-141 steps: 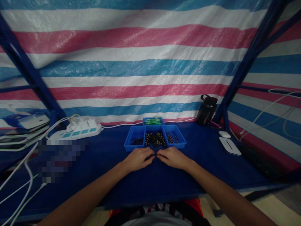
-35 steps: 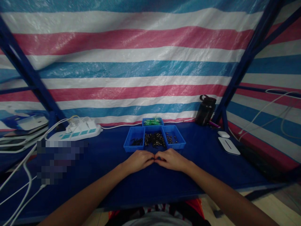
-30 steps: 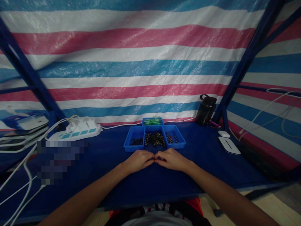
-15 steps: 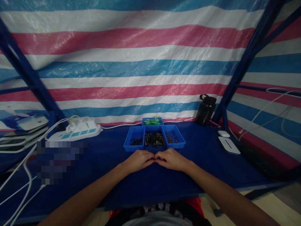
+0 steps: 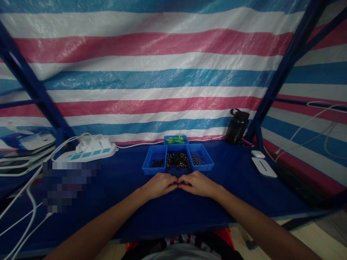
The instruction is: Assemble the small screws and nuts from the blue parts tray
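Note:
My left hand (image 5: pixel 159 185) and my right hand (image 5: pixel 198 183) rest on the blue table, their curled fingertips meeting in the middle. Each hand is closed, thumb tip close to the fingertips, and no object shows in either. Just beyond them lies a pile of small dark and brassy metal parts (image 5: pixel 179 160). Left of the pile, a blue bin (image 5: pixel 146 169) contains thin black pieces (image 5: pixel 157 163). A second blue bin (image 5: pixel 208 167) on the right has a few small metal parts (image 5: pixel 197 159). Behind the pile, another blue bin (image 5: pixel 165 141) carries green pieces (image 5: pixel 176 139).
A white power strip (image 5: pixel 86 154) with plugs and cables lies at the left, near a pixelated patch. A black bottle (image 5: pixel 237 127) stands at the back right. Close by are a small white case (image 5: pixel 257 154) and a flat white device (image 5: pixel 264 167). Striped sheeting (image 5: pixel 168 79) hangs behind.

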`<state>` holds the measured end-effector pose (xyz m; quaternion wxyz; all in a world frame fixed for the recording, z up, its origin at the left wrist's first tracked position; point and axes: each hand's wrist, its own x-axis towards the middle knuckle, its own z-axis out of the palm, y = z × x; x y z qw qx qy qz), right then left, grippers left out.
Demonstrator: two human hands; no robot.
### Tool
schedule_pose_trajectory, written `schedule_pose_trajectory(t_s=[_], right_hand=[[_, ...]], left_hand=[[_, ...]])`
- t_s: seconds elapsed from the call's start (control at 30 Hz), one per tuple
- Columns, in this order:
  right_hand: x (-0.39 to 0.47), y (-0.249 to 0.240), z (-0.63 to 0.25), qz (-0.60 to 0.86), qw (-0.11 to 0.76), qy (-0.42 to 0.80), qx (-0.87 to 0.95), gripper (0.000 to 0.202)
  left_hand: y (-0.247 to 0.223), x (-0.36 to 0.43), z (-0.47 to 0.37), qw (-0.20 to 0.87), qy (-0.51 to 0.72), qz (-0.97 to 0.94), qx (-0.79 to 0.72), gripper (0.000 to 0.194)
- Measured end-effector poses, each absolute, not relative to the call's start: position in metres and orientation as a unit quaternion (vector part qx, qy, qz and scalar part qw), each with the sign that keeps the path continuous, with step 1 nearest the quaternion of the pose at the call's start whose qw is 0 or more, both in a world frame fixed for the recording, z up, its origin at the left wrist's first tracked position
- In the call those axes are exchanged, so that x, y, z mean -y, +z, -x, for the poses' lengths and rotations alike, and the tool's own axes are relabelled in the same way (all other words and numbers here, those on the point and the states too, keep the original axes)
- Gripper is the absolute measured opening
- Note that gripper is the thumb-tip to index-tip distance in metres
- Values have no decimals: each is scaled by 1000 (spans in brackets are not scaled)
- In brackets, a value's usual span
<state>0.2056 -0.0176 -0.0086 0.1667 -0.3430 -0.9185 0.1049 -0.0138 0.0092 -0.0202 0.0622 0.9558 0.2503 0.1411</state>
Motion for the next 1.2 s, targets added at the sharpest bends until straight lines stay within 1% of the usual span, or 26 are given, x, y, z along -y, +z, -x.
schedule_pose_trajectory(t_s=[0.2, 0.33, 0.53, 0.77, 0.9, 1.07, 1.2], right_hand=[[17, -10, -205, 343, 167, 101, 919, 20], [17, -10, -205, 348, 165, 101, 917, 19], [19, -8, -205, 353, 181, 109, 911, 16], [17, -8, -208, 362, 203, 99, 905, 13], [17, -6, -207, 361, 189, 96, 908, 12], [16, -7, -204, 360, 159, 90, 915, 7], [13, -12, -203, 372, 152, 105, 910, 8]], left_hand=[[-19, -9, 13, 48, 137, -958, -249, 26], [-19, -8, 13, 62, 141, -957, -245, 27], [-17, -7, 13, 74, 129, -956, -253, 20], [-14, -5, 14, 90, 157, -946, -270, 15], [-10, -3, 14, 90, 170, -943, -271, 14], [-9, -2, 13, 95, 183, -944, -258, 19], [-10, -2, 13, 114, 175, -948, -241, 22]])
